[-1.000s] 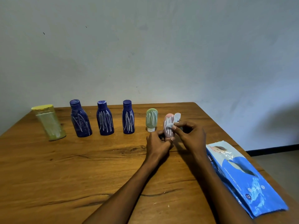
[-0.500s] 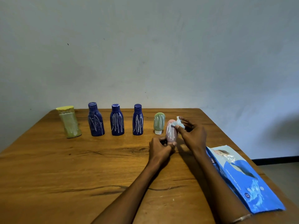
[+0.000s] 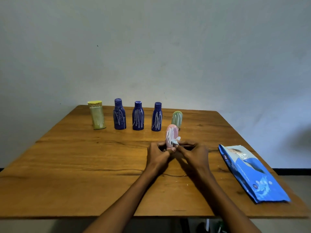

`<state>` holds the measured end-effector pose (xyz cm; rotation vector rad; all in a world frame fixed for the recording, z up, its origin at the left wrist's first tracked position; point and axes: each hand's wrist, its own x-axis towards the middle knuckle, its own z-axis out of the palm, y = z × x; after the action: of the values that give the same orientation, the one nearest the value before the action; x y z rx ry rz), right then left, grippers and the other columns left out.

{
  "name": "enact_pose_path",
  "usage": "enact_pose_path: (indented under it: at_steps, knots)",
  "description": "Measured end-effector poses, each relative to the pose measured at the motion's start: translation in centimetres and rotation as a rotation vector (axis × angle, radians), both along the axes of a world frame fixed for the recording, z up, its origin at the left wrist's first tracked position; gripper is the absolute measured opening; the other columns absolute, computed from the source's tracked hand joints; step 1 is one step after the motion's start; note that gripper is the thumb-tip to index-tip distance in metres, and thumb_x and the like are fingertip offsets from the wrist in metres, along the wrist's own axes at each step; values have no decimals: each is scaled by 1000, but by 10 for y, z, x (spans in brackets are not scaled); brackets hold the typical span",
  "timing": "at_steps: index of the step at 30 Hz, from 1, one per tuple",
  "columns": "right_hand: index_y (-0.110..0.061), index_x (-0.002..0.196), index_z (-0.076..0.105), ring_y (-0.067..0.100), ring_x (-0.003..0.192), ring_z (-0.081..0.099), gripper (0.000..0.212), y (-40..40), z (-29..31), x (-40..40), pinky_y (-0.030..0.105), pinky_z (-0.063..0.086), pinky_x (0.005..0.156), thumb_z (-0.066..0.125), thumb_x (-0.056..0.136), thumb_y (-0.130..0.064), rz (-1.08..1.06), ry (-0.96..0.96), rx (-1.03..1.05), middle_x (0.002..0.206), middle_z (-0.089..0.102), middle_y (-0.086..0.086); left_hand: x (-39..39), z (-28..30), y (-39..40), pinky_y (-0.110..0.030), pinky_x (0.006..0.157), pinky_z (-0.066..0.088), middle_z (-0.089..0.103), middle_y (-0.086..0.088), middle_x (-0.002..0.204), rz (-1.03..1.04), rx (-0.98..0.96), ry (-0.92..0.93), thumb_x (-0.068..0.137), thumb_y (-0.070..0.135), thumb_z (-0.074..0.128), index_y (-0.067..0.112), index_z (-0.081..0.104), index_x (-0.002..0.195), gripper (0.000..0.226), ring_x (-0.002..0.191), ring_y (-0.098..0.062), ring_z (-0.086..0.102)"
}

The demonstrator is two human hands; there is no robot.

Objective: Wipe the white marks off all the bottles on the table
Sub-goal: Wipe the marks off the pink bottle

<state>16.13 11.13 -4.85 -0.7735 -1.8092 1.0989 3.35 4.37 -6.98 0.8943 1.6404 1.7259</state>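
Gripping the pink bottle (image 3: pixel 171 136), left hand (image 3: pixel 158 154); right hand (image 3: pixel 193 154) pinches wipe (image 3: pixel 175 140).

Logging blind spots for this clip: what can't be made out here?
- Pink bottle: its base, hidden by the left hand and right hand, head view.
- Wipe: mostly covered by the right fingers.
- Blue pack: print too small.
- All bottles' far sides face away.
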Motion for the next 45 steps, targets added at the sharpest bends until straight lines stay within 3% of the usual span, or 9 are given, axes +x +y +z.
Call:
enact_pose_path:
  at_steps: [8,14,18,24,27,30,37,40,45]
  knots:
    - [-15,108,79,-9,82,68,24,10,29,-18,10,56,70,83,84,-18,-73,-6,188,106,78,2,0,4,-31,-26,67,59,77,-5,88,-46,23,54,87,2,73,6,76,103,17,79,-15,71]
    - [-18,108,79,-1,89,70,22,-10,19,-21,15,58,75,81,87,-25,-73,-41,229,106,76,-7,-1,5,-34,-43,81,63,79,-7,102,-27,15,-27,88,5,73,8,76,112,25,98,-24,75]
    - [-20,102,80,1,90,72,17,-22,5,-11,15,58,76,81,87,-26,-27,-73,170,99,77,-8,-3,5,-32,-43,82,64,78,-8,108,-7,20,-74,89,1,71,6,73,119,30,101,-22,75]
    - [-17,100,79,7,94,72,17,-10,18,-12,11,57,73,81,85,-9,-24,-103,187,111,76,0,-3,4,-28,-43,82,63,78,-7,105,-34,15,-62,89,1,72,9,75,117,29,100,-22,75]
    - [-11,111,76,12,97,72,25,-2,31,-22,11,57,71,79,86,-8,-73,-50,243,117,74,6,-5,1,-27,-51,84,63,79,-7,101,-38,-9,-27,88,5,73,10,75,115,27,98,-27,75]
    - [-8,124,71,6,94,69,38,1,34,-30,9,56,74,80,87,-11,-130,2,263,115,72,-2,-5,0,-27,-58,84,61,79,-8,99,-25,-17,-22,86,8,75,9,75,115,29,97,-32,74]
    - [-15,115,77,-2,88,70,25,-22,5,-17,19,60,78,77,90,-16,-100,-86,231,106,78,-2,-6,1,-25,-45,82,64,79,-5,100,25,-4,-87,87,5,76,15,77,112,27,97,-22,75]
    - [-20,113,78,-2,91,71,24,-35,-5,-7,24,62,79,77,90,-23,-51,-99,156,101,78,-10,-9,-2,-23,-51,86,62,79,-6,101,45,-8,-97,85,9,79,11,77,113,29,99,-22,75]
    - [-17,118,75,0,96,71,29,-21,6,-7,17,59,81,77,89,-17,-101,-62,208,111,77,-4,-5,0,-24,-48,83,63,79,-4,105,-7,8,-53,87,8,77,13,75,118,32,101,-23,74]
